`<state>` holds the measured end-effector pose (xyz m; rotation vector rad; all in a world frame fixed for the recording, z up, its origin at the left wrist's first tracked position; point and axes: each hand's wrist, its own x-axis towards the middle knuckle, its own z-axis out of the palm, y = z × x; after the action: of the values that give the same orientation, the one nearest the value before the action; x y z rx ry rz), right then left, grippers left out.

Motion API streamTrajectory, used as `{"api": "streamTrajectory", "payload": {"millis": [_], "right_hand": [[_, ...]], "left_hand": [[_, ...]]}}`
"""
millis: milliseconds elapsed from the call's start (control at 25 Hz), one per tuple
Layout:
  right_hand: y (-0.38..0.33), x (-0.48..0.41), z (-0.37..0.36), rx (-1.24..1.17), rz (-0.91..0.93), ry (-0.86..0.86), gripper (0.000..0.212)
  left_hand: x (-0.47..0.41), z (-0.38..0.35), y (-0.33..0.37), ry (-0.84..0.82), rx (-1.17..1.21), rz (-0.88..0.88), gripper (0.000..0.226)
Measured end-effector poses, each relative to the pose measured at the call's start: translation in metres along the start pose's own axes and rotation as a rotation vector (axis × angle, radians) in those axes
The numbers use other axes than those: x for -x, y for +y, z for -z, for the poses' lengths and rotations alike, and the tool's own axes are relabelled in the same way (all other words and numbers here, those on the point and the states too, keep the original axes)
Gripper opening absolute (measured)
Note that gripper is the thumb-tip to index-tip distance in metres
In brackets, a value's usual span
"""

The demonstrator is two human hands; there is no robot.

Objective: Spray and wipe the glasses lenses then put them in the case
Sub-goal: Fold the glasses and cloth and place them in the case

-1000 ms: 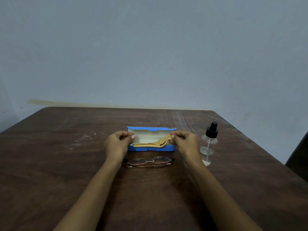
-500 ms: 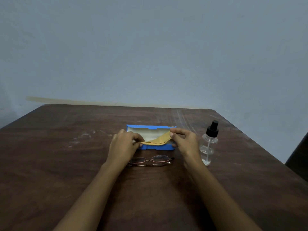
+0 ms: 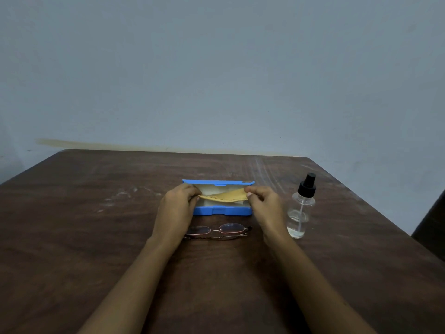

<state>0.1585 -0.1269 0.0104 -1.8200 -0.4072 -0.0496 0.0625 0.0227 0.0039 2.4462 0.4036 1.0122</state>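
A blue glasses case (image 3: 222, 210) lies open on the table, lid up, cream lining showing. A yellow cloth (image 3: 225, 195) stretches across its opening. My left hand (image 3: 178, 208) pinches the cloth's left end and my right hand (image 3: 263, 206) pinches its right end, both at the case's sides. Folded thin-framed glasses (image 3: 216, 231) lie on the table just in front of the case, between my wrists. A clear spray bottle (image 3: 301, 213) with a black nozzle stands right of my right hand.
The dark brown wooden table (image 3: 96, 237) reaches back to a plain grey-blue wall (image 3: 216, 80). Its right edge runs diagonally past the bottle, with a dark object (image 3: 433, 220) beyond it.
My left hand moved from the case's left end onto the cloth. Both hands now hold the cloth, lifted and stretched flatter above the case.
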Motion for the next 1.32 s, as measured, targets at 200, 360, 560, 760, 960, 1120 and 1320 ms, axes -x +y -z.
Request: {"api": "streamTrajectory", "payload": {"millis": [200, 360, 560, 760, 960, 1120, 1320], "right_hand": [[0.01, -0.003, -0.005, 0.339, 0.094, -0.085, 0.029], [0.008, 0.002, -0.004, 0.646, 0.169, -0.113, 0.031], [0.002, 0.009, -0.003, 0.844, 0.224, -0.16, 0.034], [0.0, 0.009, -0.002, 0.807, 0.216, -0.186, 0.036], [-0.001, 0.009, -0.001, 0.711, 0.253, -0.104, 0.036], [-0.001, 0.01, 0.001, 0.564, 0.219, -0.105, 0.032], [0.006, 0.007, -0.001, 0.602, 0.209, -0.14, 0.046]], "left_hand": [[-0.001, -0.002, -0.007, -0.09, -0.071, -0.026, 0.023], [-0.002, -0.001, -0.013, -0.156, -0.113, -0.017, 0.023], [0.0, -0.001, -0.012, -0.143, -0.184, -0.037, 0.024], [0.003, -0.001, -0.01, -0.084, -0.217, -0.064, 0.023], [0.006, 0.001, -0.008, -0.013, -0.315, -0.052, 0.051], [0.008, 0.004, -0.007, -0.033, -0.339, 0.008, 0.064], [0.008, 0.003, -0.005, -0.073, -0.358, 0.011, 0.049]]}}
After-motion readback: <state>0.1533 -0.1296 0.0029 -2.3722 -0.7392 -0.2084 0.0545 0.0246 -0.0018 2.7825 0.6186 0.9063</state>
